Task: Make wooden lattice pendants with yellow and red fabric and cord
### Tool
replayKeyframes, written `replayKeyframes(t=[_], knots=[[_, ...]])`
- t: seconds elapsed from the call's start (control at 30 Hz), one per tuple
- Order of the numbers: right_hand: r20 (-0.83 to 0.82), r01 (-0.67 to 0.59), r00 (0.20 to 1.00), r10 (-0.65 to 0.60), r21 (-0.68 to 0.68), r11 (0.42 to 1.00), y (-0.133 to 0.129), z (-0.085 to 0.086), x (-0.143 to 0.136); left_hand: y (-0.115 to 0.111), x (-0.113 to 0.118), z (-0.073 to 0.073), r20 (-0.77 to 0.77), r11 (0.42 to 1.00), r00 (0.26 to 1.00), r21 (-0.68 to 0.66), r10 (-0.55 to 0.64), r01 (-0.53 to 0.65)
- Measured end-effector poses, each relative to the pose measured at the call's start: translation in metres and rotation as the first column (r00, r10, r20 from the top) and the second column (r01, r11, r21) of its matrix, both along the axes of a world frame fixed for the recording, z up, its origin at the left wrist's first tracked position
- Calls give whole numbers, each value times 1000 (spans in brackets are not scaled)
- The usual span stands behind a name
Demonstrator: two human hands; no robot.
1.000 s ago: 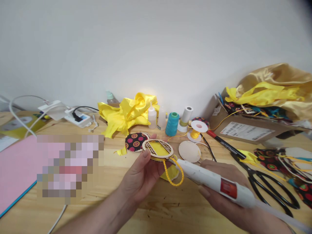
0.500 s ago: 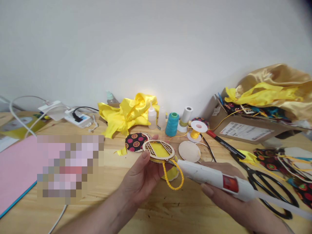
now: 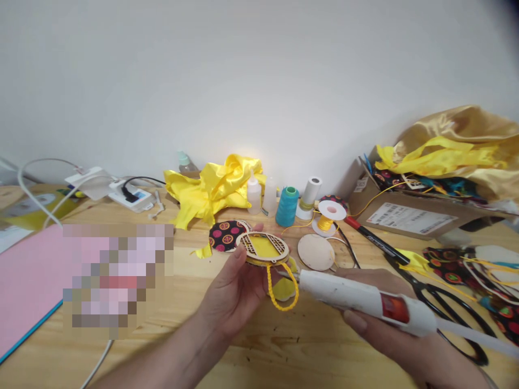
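My left hand (image 3: pixel 231 289) grips a round wooden cutout ornament (image 3: pixel 263 246) by its edge, thumb on top. Its pierced pattern lies over yellow cloth, and a twisted yellow cord loop (image 3: pixel 284 309) hangs from its near side. In my right hand (image 3: pixel 389 329) is a white hot glue gun (image 3: pixel 348 292), a glue stick trailing from its rear. The metal nozzle points left, close beside the ornament's lower edge; whether it touches cannot be made out. A yellow scalloped piece (image 3: pixel 283 289) shows below the ornament, and a patterned fabric disc (image 3: pixel 227 235) lies behind my left hand.
Black scissors (image 3: pixel 458 308) and a marker (image 3: pixel 377 242) lie at right, before a cardboard box (image 3: pixel 409 213) of fabric. Behind the ornament stand teal thread (image 3: pixel 287 206), a yellow cord spool (image 3: pixel 326 220) and bottles. A pale disc (image 3: pixel 315 252) lies near the glue gun; a power strip (image 3: pixel 132 197) sits left.
The glue gun has shifted right and slightly down, away from the ornament, baring its nozzle. The ornament has moved a little left and its cord loop swung left.
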State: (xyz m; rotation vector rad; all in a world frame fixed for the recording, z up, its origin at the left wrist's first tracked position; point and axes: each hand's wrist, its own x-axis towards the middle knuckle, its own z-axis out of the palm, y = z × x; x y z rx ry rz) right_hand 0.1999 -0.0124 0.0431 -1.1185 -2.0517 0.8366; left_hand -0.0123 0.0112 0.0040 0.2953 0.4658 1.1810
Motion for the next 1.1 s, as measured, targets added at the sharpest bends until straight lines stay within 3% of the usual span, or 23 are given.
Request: replayKeyframes(t=[1.1], knots=[[29,-62,998,63,-23,998,3,-7,4,-2,3,0,59,996,998,-83,-17,22]])
